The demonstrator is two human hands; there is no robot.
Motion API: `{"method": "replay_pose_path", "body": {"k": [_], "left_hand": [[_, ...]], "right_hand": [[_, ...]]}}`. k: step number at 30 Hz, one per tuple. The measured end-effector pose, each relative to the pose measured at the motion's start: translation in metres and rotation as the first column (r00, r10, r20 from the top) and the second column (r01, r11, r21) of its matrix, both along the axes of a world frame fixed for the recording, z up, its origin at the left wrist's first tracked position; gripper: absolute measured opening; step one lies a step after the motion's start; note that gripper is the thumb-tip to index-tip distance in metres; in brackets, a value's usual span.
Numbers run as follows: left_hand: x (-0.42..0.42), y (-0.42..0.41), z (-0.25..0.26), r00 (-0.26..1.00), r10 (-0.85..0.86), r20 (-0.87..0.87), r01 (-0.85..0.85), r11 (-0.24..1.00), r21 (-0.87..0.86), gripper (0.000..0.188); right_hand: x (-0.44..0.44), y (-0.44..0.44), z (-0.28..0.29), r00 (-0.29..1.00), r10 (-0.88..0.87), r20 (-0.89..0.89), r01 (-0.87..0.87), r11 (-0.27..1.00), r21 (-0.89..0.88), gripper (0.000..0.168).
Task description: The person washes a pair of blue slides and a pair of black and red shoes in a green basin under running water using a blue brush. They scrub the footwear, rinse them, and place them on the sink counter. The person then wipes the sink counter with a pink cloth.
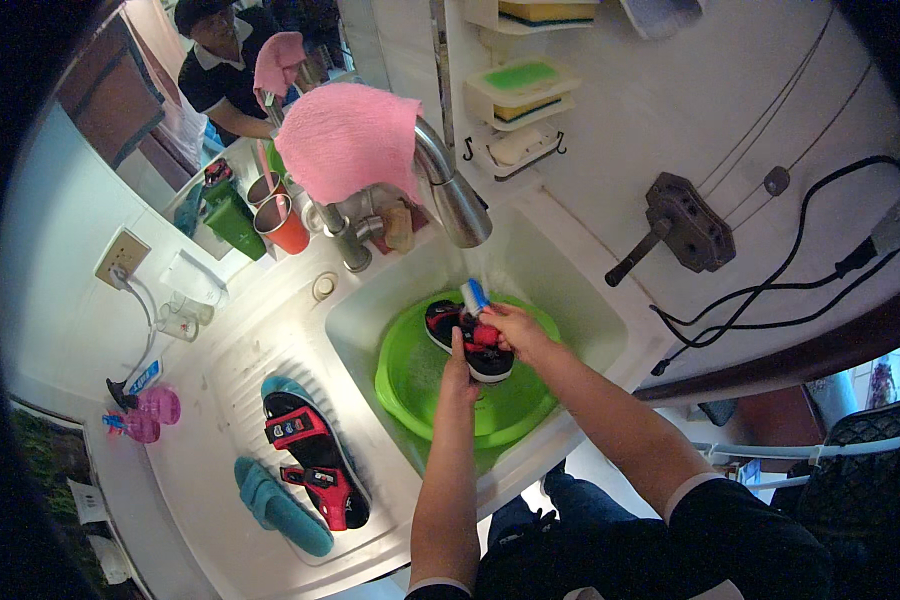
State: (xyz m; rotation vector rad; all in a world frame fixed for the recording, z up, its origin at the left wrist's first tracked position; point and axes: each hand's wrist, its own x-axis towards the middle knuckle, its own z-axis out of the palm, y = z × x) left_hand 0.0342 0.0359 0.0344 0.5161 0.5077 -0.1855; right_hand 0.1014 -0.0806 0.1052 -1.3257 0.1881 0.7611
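Note:
A black and red sandal (490, 366) is held over a lime-green plastic basin (405, 405) that sits in the sink. My left hand (461, 371) grips the sandal's near side, thumb up along its edge. In my right hand (516, 330) is a blue brush with pale bristles (475, 295), its head at the sandal's upper straps. Above them hangs the metal faucet spout (461, 214). Water with some foam shows in the basin. The brush handle is mostly hidden by my fingers.
On the ribbed drainboard lie a second black and red sandal (319, 465) and teal slippers (281, 506). A pink cloth (349, 142) drapes the faucet. Orange cup (283, 225), soap dish (521, 150) and pink spray bottle (141, 427) stand around. A black cable (765, 289) lies right.

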Motion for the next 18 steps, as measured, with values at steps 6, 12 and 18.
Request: {"method": "replay_pose_path", "body": {"k": [6,12,18], "left_hand": [[-0.003,0.011,-0.006,0.998,-0.062,-0.004,0.062,0.996,0.062,0.060],[-0.004,0.009,0.020,0.968,-0.171,0.186,0.173,0.985,0.005,0.030],[-0.003,0.011,0.040,0.912,-0.250,0.325,0.254,0.967,0.032,0.024]], "right_hand": [[-0.030,0.030,-0.004,0.790,0.241,0.564,0.044,0.895,-0.444,0.045],[-0.008,0.023,0.003,0.987,0.043,0.155,-0.026,0.994,-0.111,0.036],[-0.016,0.004,0.010,0.998,-0.027,0.051,0.028,1.000,-0.008,0.034]]}}
